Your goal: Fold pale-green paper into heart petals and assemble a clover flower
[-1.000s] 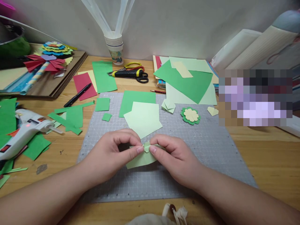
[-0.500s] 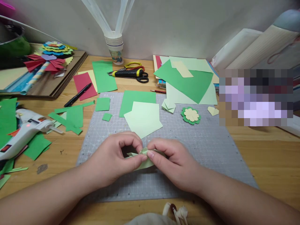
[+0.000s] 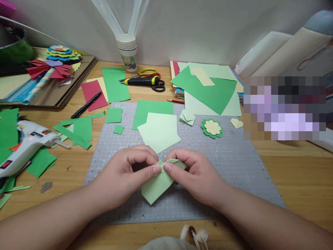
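Between my hands is a folded piece of pale green paper [image 3: 157,187], its pointed lower end facing me. My left hand [image 3: 135,166] pinches its upper left edge, thumb in front. On the upper right, my right hand [image 3: 194,173] grips it the same way, with a folded flap showing by the fingers. The fingertips behind the paper are hidden. Just beyond lie pale green sheets [image 3: 161,130] partly over a darker green sheet [image 3: 153,107], all on the grey cutting mat [image 3: 221,166].
A folded pale green paper heart [image 3: 187,117] and a layered paper flower [image 3: 212,127] lie on the mat. Scissors [image 3: 158,85] and a utility knife [image 3: 140,81] are behind. On the left sit a glue gun [image 3: 31,139], a black pen [image 3: 86,105] and green scraps [image 3: 83,130].
The folded paper has been tipped up, so its broad face and lower point now show. My right hand has shifted slightly; both hands still pinch the paper.
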`<state>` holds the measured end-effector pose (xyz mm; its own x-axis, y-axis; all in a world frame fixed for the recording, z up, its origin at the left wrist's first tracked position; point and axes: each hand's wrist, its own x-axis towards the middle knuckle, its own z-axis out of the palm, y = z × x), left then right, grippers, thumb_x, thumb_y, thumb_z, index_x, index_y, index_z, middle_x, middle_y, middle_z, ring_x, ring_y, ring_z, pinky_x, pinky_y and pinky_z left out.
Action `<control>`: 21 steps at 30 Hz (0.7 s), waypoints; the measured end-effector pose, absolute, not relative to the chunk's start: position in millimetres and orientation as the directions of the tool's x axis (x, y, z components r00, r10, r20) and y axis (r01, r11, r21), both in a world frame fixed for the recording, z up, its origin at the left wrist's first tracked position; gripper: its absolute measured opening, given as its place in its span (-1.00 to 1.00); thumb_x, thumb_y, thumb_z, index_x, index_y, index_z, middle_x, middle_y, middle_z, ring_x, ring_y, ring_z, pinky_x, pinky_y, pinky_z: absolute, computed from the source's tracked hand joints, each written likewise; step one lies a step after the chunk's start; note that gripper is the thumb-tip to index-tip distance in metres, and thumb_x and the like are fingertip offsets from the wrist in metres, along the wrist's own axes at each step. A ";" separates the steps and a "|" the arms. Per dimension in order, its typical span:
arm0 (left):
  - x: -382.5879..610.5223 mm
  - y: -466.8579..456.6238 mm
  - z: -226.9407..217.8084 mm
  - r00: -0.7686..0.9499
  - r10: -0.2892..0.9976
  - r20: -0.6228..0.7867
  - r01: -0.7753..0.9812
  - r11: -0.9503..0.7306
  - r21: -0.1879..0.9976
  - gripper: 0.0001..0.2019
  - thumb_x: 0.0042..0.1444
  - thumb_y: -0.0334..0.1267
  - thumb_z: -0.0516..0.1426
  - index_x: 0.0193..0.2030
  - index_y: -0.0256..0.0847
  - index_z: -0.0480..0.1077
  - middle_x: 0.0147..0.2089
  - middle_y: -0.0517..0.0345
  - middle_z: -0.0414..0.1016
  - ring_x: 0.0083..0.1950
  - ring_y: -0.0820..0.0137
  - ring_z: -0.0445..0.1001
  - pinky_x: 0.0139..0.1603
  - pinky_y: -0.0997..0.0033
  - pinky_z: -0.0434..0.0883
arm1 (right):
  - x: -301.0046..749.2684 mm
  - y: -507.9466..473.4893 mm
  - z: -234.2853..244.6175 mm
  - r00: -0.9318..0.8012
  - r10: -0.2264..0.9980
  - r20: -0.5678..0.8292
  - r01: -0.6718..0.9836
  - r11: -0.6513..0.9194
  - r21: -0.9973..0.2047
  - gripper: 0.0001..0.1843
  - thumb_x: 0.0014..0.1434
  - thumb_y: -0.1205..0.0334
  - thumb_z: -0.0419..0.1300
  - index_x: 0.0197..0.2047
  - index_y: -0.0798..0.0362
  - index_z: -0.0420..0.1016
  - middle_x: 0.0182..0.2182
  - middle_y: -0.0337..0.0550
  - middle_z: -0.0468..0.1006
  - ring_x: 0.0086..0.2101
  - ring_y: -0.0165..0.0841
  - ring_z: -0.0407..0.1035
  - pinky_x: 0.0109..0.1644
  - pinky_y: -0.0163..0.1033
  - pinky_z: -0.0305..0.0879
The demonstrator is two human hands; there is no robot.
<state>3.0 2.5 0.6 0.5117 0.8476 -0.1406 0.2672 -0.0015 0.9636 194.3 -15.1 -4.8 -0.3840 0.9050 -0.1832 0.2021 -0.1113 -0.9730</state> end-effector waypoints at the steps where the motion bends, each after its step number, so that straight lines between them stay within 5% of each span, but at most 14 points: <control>1: 3.2 2.5 1.7 0.518 0.845 -0.132 0.278 -0.020 0.960 -0.79 0.17 -0.28 0.14 -0.48 -0.22 0.46 -0.36 0.20 0.45 -0.31 0.45 0.40 -0.28 0.47 0.31 | 194.6 -14.7 -4.3 -0.387 0.904 -0.183 0.189 -0.117 -0.975 -0.83 0.18 0.24 0.12 -0.45 0.07 0.35 -0.55 -0.33 0.31 -0.48 -0.47 0.19 -0.40 -0.37 0.12; 7: 3.3 4.1 3.9 0.544 0.832 -0.111 0.321 -0.084 0.943 -0.69 0.24 -0.25 0.05 -0.52 -0.23 0.41 -0.39 0.18 0.43 -0.34 0.45 0.39 -0.27 0.46 0.31 | 195.1 -11.6 -4.1 -0.372 0.900 -0.229 0.130 -0.194 -0.972 -0.81 0.17 0.24 0.13 -0.47 0.07 0.33 -0.56 -0.34 0.28 -0.50 -0.47 0.17 -0.43 -0.37 0.11; 21: 6.3 2.8 3.3 0.461 0.867 -0.190 0.314 0.042 0.949 -0.83 0.14 -0.26 0.13 -0.46 -0.21 0.36 -0.44 0.25 0.36 -0.36 0.45 0.32 -0.32 0.47 0.26 | 190.6 -15.2 -7.2 -0.319 0.908 -0.271 -0.041 -0.299 -0.953 -0.84 0.12 0.20 0.22 -0.42 0.07 0.34 -0.53 -0.32 0.34 -0.51 -0.48 0.21 -0.45 -0.38 0.18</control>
<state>6.3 2.8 3.3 0.4607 0.8669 -0.1905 0.3140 0.0416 0.9485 190.6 -15.2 -7.2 -0.3191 0.9083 -0.2706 -0.0415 -0.2986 -0.9535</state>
